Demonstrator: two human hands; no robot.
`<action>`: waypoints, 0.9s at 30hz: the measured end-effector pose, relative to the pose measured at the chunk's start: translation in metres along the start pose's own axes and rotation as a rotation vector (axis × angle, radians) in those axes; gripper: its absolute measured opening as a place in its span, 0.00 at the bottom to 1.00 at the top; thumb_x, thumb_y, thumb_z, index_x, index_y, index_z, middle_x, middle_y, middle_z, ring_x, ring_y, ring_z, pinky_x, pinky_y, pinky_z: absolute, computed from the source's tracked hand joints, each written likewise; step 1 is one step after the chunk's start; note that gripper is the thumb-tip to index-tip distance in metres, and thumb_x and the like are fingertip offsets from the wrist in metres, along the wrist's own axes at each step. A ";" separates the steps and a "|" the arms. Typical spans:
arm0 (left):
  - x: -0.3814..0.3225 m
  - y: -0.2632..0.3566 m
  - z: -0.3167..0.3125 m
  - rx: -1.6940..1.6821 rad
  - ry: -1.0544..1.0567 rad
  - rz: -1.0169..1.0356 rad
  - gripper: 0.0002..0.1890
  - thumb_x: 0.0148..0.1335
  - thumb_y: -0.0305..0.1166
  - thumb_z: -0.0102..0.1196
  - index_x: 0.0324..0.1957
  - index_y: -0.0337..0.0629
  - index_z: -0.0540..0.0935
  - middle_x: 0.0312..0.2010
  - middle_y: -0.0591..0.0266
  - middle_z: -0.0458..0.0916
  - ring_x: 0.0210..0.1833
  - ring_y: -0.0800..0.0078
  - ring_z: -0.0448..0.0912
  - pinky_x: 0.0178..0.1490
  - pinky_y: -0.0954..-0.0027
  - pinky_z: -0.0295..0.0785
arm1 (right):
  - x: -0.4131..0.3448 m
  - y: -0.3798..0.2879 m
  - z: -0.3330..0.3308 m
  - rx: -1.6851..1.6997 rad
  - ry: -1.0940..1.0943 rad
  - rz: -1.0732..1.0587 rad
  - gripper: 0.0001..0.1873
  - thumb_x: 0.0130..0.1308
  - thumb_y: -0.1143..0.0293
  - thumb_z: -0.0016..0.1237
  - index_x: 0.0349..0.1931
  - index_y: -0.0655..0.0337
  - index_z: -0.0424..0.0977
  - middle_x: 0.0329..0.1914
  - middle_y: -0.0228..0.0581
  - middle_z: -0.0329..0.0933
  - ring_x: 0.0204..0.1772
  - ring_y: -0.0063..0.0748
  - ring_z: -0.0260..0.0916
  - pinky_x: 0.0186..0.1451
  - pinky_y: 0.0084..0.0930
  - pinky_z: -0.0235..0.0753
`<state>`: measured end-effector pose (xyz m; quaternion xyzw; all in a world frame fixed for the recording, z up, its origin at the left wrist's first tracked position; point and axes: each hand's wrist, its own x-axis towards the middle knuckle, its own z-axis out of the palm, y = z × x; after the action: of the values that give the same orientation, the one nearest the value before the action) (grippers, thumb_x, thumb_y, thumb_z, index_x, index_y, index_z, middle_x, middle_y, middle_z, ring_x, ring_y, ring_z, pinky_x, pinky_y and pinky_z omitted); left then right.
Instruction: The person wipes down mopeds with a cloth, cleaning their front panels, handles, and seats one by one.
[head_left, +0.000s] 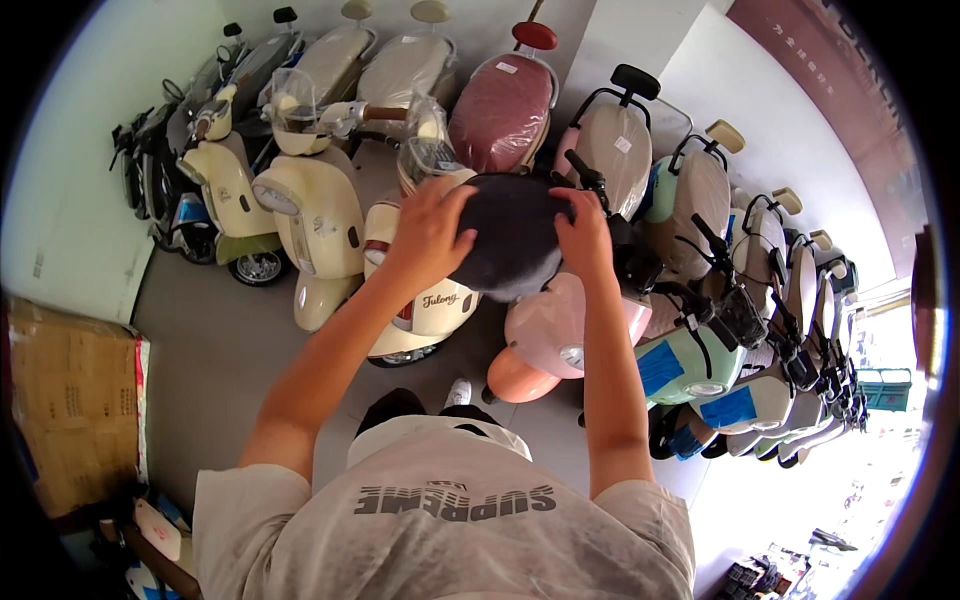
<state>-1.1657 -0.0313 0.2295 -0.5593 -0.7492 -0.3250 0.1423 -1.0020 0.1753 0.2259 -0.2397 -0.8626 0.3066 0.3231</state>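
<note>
Between my two hands is a dark, rounded soft fabric item (510, 232), held up in front of me; whether it is a cap, a cover or a folded cloth I cannot tell. My left hand (431, 232) grips its left side, thumb and fingers on the near face. On the opposite side my right hand (585, 225) pinches the upper right edge. Behind and below the fabric stand a cream scooter (442, 311) and a pink scooter (551, 322), both partly hidden by it and my arms.
Cream scooters (322, 225) stand to the left, near the wall. A row of scooters with a mint-green one (701, 367) runs right toward a bright opening. A cardboard box (75, 405) stands at far left. Grey floor (217, 345) shows around my feet.
</note>
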 end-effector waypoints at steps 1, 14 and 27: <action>0.016 -0.001 0.021 -0.121 -0.107 0.125 0.28 0.61 0.35 0.66 0.63 0.44 0.74 0.59 0.53 0.76 0.65 0.50 0.72 0.71 0.48 0.62 | 0.007 0.034 0.012 -0.010 -0.036 0.005 0.18 0.61 0.78 0.50 0.51 0.58 0.81 0.52 0.50 0.76 0.55 0.56 0.76 0.58 0.40 0.76; 0.084 -0.026 0.115 -0.160 -0.708 0.623 0.33 0.47 0.61 0.72 0.43 0.42 0.84 0.34 0.52 0.86 0.43 0.48 0.84 0.51 0.52 0.76 | -0.057 0.063 0.018 0.138 0.105 0.328 0.11 0.66 0.74 0.55 0.48 0.61 0.80 0.48 0.43 0.77 0.42 0.37 0.79 0.48 0.30 0.78; 0.075 -0.043 0.143 -0.178 -0.542 0.763 0.30 0.58 0.62 0.63 0.36 0.41 0.76 0.28 0.53 0.83 0.35 0.51 0.85 0.40 0.55 0.79 | -0.097 0.064 0.058 0.785 0.072 0.938 0.25 0.79 0.48 0.45 0.46 0.65 0.81 0.41 0.31 0.81 0.43 0.27 0.74 0.47 0.24 0.70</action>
<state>-1.2091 0.1104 0.1516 -0.8691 -0.4698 -0.1547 0.0024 -0.9634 0.1396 0.1075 -0.4671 -0.4762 0.7030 0.2467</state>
